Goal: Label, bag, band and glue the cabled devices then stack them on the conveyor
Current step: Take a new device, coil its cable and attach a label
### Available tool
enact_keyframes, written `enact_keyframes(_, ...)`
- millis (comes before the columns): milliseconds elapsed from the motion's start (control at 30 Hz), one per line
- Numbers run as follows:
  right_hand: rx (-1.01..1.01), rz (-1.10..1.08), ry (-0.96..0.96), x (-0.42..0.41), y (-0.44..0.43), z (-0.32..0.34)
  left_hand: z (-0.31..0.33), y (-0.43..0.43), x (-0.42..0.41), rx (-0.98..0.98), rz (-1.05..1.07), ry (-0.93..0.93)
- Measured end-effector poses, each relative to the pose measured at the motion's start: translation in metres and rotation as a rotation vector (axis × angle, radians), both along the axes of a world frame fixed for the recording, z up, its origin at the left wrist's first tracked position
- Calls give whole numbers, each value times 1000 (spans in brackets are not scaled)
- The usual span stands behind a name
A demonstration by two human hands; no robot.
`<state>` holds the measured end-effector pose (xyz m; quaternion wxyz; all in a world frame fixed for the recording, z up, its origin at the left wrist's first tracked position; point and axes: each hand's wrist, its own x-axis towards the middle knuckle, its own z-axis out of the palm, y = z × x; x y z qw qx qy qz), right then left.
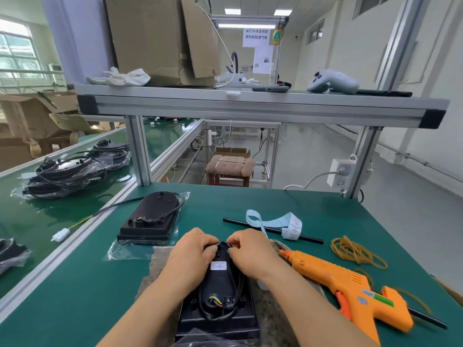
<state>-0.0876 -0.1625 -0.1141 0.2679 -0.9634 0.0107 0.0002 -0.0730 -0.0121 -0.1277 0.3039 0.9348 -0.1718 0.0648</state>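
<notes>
1. Risk: both your hands are at the far end of the device (220, 294). Your left hand (193, 251) has its fingers curled over the cable (238, 284) bundle there, and your right hand (250, 251) pinches it w/ the fingertips. If that pinch slips, the cable could spring loose before it's banded.
2. Risk: the glue gun (345, 284) lies just beside your right wrist, nozzle toward the device. A sideways forearm move could knock it or brush the tip. Can't tell if it's hot.
3. Risk: the rubber bands (355, 251) lie beyond the gun, so reaching them means letting go w/ one hand.
4. Look: black device w/ a flat base & raised oval hump, a white label (218, 266) on the hump, coloured wires at the near end, and cable looped along its right side. No bag on it, as far as shows.
5. Where: on a grey cloth pad (160, 261) on the green bench (75, 296), right in front of you. A second device (150, 221) sits w/ a clear bag front-left. Bagged ones are stacked (67, 174) on the conveyor (37, 221), far left.
</notes>
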Motion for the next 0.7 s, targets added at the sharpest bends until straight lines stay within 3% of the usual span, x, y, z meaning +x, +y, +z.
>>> enact_keyframes(267,113,-153,-64,11,11,-13,-15,-8,2,-212,313,65)
enact_keyframes(367,166,-229,-97,10,11,-18,-13,-4,7,-171,237,61)
enact_keyframes(567,-26,-161,-116,8,12,-16,-9,7,9,-4,70,-23)
enact_keyframes(700,-78,-71,-149,-1,10,-15,-15,11,-1,-41,54,-44)
